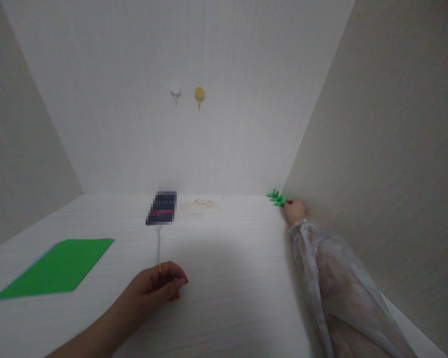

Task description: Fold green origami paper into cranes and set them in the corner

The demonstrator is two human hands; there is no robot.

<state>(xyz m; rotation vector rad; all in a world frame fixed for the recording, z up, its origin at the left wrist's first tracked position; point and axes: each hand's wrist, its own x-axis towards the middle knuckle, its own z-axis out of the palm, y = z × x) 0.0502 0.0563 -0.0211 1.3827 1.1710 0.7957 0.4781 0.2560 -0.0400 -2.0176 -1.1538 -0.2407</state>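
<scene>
My right hand, at the far right corner of the white tabletop, pinches the end of a green leaf sprig with several narrow leaves. The sprig points left, close to the back wall. My left hand is over the nearer part of the table. Its fingers are curled and the thumb meets the index finger, with nothing visible between them. Left of this hand lies a flat green sheet, apart from it.
A blurred dark phone-like device lies near the back wall, with a white cable running toward my left hand. A white hook and a gold hook are on the wall. Brownish marks show on the table. Side walls enclose it.
</scene>
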